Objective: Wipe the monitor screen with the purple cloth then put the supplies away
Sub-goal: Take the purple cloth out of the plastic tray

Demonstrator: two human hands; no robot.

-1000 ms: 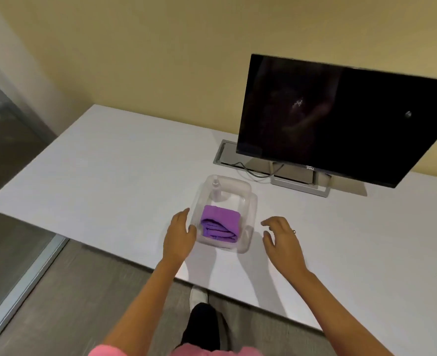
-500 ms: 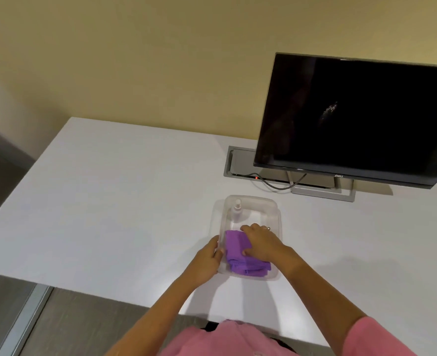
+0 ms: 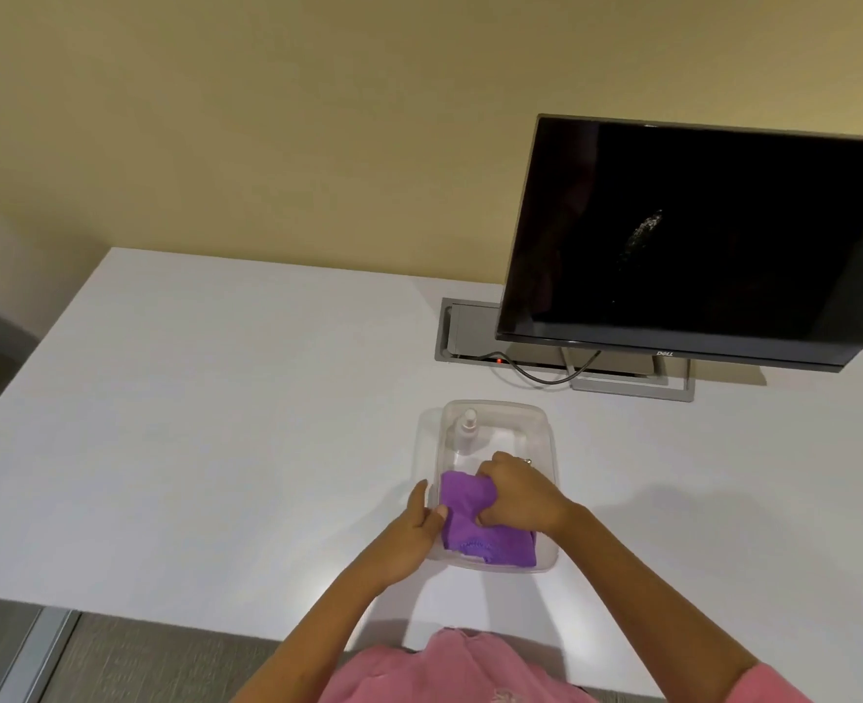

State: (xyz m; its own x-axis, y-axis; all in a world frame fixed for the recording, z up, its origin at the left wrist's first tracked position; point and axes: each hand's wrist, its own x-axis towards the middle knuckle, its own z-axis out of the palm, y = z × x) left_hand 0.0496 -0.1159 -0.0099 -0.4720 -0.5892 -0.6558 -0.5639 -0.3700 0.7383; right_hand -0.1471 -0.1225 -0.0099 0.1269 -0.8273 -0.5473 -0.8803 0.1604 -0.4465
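Right hand bunching the purple cloth inside a clear tub.

Low in the frame's centre, the right hand [image 3: 513, 494] curls its fingers round the purple cloth [image 3: 475, 530], which lies in the near end of the clear tub [image 3: 546, 438] on the white desk [image 3: 190, 423]. The left hand [image 3: 411, 537] holds the tub's left rim, thumb on the edge. A small spray bottle [image 3: 468, 426] stands in the tub's far left corner. The dark monitor [image 3: 698, 235] fills the upper right.
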